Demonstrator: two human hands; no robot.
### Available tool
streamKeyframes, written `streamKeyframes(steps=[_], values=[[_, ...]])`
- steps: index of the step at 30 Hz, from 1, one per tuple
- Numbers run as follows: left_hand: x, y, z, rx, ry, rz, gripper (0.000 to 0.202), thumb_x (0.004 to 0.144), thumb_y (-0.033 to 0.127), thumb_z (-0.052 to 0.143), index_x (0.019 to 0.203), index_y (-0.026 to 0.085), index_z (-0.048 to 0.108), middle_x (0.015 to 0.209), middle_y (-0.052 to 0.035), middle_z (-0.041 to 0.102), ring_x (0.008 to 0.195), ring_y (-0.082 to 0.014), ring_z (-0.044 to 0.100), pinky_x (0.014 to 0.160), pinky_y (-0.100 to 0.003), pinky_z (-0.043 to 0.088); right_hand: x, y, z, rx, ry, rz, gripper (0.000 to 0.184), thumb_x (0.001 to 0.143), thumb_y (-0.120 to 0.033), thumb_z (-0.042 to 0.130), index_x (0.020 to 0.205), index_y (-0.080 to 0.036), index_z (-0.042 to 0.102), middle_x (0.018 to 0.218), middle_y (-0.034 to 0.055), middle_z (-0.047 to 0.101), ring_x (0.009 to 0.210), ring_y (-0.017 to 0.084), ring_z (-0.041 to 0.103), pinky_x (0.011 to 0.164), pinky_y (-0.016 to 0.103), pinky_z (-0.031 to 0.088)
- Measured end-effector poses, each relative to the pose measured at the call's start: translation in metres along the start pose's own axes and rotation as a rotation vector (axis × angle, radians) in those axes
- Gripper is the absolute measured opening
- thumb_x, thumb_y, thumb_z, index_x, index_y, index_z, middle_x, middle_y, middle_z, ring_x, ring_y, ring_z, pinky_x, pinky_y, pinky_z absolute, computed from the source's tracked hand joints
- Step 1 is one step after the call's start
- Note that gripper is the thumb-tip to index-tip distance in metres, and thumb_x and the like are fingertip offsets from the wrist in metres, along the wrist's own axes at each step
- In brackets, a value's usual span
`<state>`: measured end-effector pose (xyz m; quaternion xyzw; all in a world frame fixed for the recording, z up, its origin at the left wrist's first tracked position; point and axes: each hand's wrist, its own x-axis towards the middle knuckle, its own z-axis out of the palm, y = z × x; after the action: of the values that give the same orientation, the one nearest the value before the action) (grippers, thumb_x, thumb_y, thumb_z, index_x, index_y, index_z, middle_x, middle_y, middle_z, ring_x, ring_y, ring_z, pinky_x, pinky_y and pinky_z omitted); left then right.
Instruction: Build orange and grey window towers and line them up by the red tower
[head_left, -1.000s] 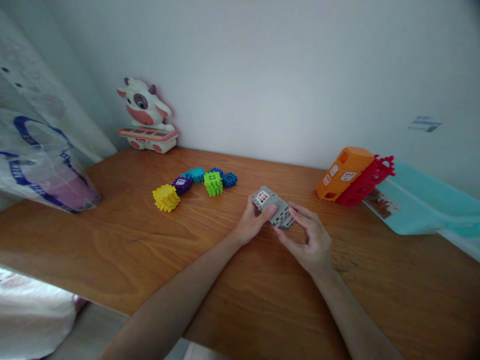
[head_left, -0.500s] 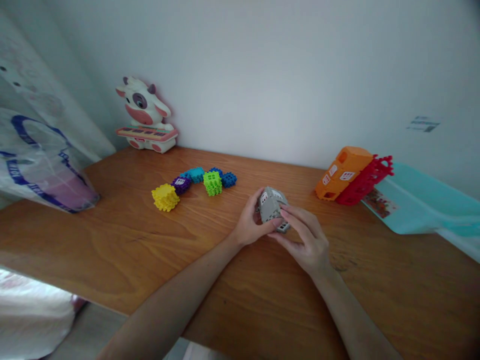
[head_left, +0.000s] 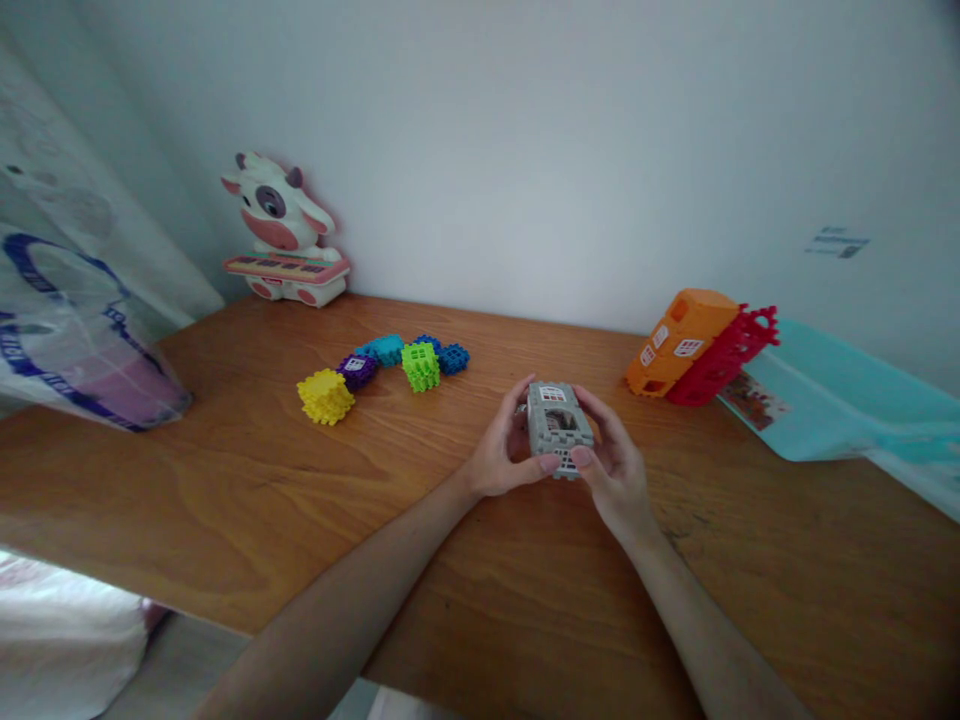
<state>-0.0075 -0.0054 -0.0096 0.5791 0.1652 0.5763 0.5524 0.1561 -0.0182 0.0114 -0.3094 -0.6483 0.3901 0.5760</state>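
Observation:
Between both hands is a grey toy building block structure [head_left: 555,410], box-shaped, with notched edges, white window pieces and an opening on its upper face. My left hand [head_left: 508,448] closes on its left side, with the thumb along the near edge. On the other side my right hand [head_left: 616,462] grips it, thumb on the near face by a latticed window. The fingers behind the block are partly hidden. To the left lie stacks of interlocking plates: yellow [head_left: 325,396], purple [head_left: 357,370], teal [head_left: 384,350], lime green [head_left: 420,367] and blue [head_left: 453,358].
Right of the hands, an orange block structure [head_left: 684,340] leans with red notched pieces [head_left: 720,360] against a turquoise bin [head_left: 832,400]. A cow-shaped toy keyboard [head_left: 289,235] stands at the wall. A clear plastic bag [head_left: 90,340] sits left on the wooden table [head_left: 247,510].
The grey structure has been turned so its opening and a window face up toward me. My right hand has shifted from its near corner to its right side.

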Motion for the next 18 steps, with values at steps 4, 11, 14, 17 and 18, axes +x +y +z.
streamKeyframes(steps=[4,11,14,17,18], values=[[-0.0016,0.0012,-0.0016,0.039,-0.005,0.003,0.092,0.073,0.045,0.081,0.147,0.026,0.030,0.140,-0.0150,0.049,0.129,-0.0341,0.050,0.106,-0.047,0.045,-0.0012,0.0042,0.0007,0.075,-0.101,0.063,0.068,0.082,-0.046,0.076,0.143,-0.035,0.047,0.150,0.0069,0.051,0.137,0.028,0.049,0.108,0.048,0.048],[-0.0018,0.0025,-0.0007,0.076,0.026,0.003,0.086,0.073,0.049,0.080,0.142,0.024,0.035,0.134,-0.0135,0.054,0.122,-0.0320,0.055,0.102,-0.045,0.047,-0.0017,0.0051,0.0008,0.096,-0.093,0.074,0.068,0.079,-0.046,0.079,0.140,-0.035,0.050,0.144,0.0076,0.055,0.130,0.028,0.055,0.105,0.046,0.050],[-0.0017,0.0036,-0.0002,0.076,0.026,0.007,0.084,0.074,0.047,0.079,0.142,0.024,0.035,0.133,-0.0131,0.054,0.121,-0.0312,0.055,0.102,-0.045,0.047,-0.0020,0.0045,0.0009,0.087,-0.095,0.077,0.067,0.081,-0.045,0.077,0.140,-0.034,0.049,0.145,0.0079,0.054,0.129,0.028,0.056,0.105,0.046,0.050],[-0.0018,0.0048,0.0000,0.082,0.026,0.018,0.081,0.075,0.045,0.079,0.141,0.024,0.037,0.132,-0.0128,0.054,0.119,-0.0302,0.056,0.102,-0.045,0.047,-0.0023,0.0044,0.0012,0.086,-0.094,0.077,0.064,0.082,-0.045,0.076,0.140,-0.035,0.050,0.144,0.0072,0.055,0.128,0.027,0.056,0.105,0.045,0.050],[-0.0017,0.0052,0.0001,0.085,0.028,0.025,0.080,0.076,0.045,0.078,0.140,0.024,0.037,0.132,-0.0127,0.054,0.119,-0.0300,0.056,0.102,-0.045,0.046,-0.0022,0.0043,0.0014,0.086,-0.091,0.074,0.063,0.083,-0.046,0.075,0.140,-0.035,0.050,0.144,0.0069,0.055,0.128,0.027,0.057,0.104,0.045,0.051]])
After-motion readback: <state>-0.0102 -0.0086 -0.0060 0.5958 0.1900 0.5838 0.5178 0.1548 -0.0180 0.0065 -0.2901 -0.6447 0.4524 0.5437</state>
